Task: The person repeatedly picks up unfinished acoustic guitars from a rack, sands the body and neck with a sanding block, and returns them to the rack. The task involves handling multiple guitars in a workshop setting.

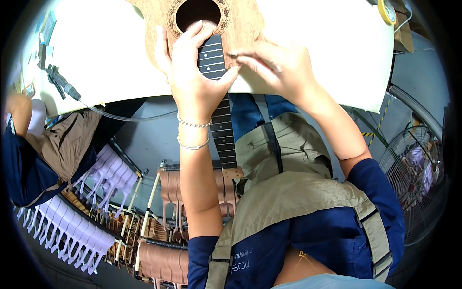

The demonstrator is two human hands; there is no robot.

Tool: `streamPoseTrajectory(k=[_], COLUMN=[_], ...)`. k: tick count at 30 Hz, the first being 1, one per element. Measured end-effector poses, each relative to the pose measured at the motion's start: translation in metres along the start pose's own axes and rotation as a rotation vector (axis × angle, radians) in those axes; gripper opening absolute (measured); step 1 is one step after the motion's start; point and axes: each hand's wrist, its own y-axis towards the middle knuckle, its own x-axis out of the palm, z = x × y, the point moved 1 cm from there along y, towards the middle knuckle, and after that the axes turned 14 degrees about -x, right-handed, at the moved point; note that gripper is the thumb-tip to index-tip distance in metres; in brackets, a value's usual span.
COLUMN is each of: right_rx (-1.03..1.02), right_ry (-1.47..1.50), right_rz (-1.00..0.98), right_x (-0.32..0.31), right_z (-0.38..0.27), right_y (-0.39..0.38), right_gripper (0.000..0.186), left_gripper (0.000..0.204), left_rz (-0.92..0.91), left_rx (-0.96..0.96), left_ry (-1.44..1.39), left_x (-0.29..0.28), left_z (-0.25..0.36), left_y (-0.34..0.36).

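A light-brown wooden guitar (243, 21), small in build, lies face up on the table with its neck toward me. Its dark fretboard (223, 130) runs past the table edge toward my lap. My left hand (195, 67) rests spread over the upper fretboard, fingertips by the rim of the round soundhole (198, 13) and thumb at the fretboard's right side. Just right of the fretboard, my right hand (279, 62) is closed in a pinch close to the guitar top. A small dark tip shows at its fingertips; I cannot make out what it is.
The pale table (327, 62) spreads under the guitar. At left lies an air blow gun (62, 83) with a clear hose; a roll of yellow tape (386, 12) is at far right. Racks of purple clamps (72, 231) stand lower left, beside another person's arm (19, 111). A fan (411, 183) stands right.
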Motion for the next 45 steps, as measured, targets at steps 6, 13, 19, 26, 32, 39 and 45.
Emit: streamPoseTrajectory(k=[6, 13, 19, 26, 32, 39, 45], right_rx=[-0.111, -0.045, -0.091, -0.064, -0.117, -0.063, -0.108], right_ry=[-0.035, -0.002, -0.014, -0.013, -0.044, -0.065, 0.002], right_rz=[-0.001, 0.025, -0.010, 0.051, -0.047, 0.045, -0.056], right_x=[0.003, 0.003, 0.004, 0.006, 0.001, 0.004, 0.000], right_z=[-0.003, -0.001, -0.007, -0.001, -0.010, 0.003, -0.007], right_y=[0.001, -0.001, -0.004, -0.001, -0.002, 0.002, -0.006], right_gripper=[0.015, 0.015, 0.014, 0.015, 0.014, 0.014, 0.016], left_gripper=[0.055, 0.057, 0.057, 0.058, 0.057, 0.058, 0.057], left_rz=[-0.015, 0.021, -0.022, 0.016, -0.021, 0.018, -0.033], left_rx=[-0.005, -0.022, -0.064, -0.027, -0.021, 0.009, -0.057], left_ry=[-0.002, -0.018, 0.014, -0.017, -0.041, -0.044, -0.008], left_x=[-0.001, 0.000, -0.001, 0.001, 0.001, 0.002, -0.003], left_z=[0.001, 0.004, 0.003, 0.002, 0.001, 0.002, 0.005], left_y=[0.001, 0.002, -0.002, 0.001, 0.001, 0.002, 0.000])
